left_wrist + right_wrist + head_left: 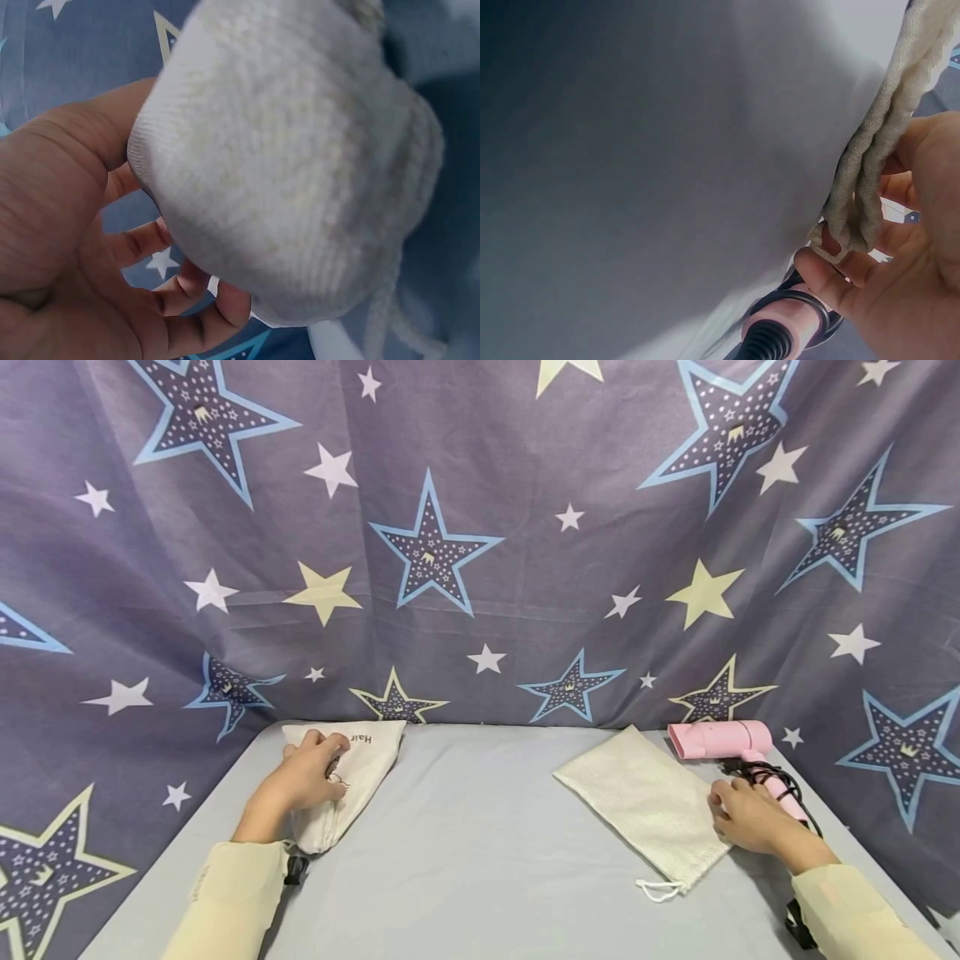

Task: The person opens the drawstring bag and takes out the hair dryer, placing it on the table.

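Note:
At the table's left, my left hand (306, 772) grips a white cloth bag (375, 768) printed with dark lettering, "Hair" readable. The left wrist view shows the bag's rounded, bulging end (277, 165) close up, with the thumb and curled fingers (180, 292) about it; the fingertips are partly hidden. On the right, a flat cream drawstring bag (637, 802) lies aslant, and my right hand (753, 818) pinches its right edge near the gathered opening. In the right wrist view that gathered edge (866, 172) runs between the thumb and fingers. Beside this hand lies a pink hair dryer (720, 740).
A black cord (780, 781) is wound round the dryer's handle, near the table's right edge. The white drawstring (660, 889) trails from the cream bag onto the pale table (480, 860). A star-patterned curtain (480, 568) hangs behind the table and along both sides.

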Motion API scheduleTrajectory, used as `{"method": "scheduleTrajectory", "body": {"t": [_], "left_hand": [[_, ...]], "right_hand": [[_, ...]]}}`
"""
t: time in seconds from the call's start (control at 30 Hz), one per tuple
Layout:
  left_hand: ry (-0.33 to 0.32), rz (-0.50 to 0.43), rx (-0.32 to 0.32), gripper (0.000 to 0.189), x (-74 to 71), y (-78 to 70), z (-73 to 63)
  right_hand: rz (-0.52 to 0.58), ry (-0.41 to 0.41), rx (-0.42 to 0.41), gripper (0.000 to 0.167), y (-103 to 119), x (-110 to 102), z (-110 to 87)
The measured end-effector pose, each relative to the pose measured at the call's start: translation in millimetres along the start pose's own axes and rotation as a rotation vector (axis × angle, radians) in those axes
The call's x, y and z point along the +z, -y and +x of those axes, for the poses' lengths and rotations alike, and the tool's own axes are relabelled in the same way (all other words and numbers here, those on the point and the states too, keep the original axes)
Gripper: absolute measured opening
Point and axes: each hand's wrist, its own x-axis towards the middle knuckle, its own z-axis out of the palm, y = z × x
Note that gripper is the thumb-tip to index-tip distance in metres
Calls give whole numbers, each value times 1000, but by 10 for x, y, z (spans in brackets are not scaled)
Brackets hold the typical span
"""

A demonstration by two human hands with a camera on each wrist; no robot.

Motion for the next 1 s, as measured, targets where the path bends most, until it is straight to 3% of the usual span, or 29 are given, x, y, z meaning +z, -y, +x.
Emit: {"method": "scheduleTrajectory", "body": {"t": [0.3,0.6,1.0], "left_hand": [[25,-16,22,63,68,-163,61],[14,-28,67,62,133,-307,77],[55,-31,66,63,199,-436,171]], "right_hand": [[9,13,14,16,9,-25,-9],[-4,-29,-23,18,-3,9,-11],[17,21,18,17,0,-8,3]]}}
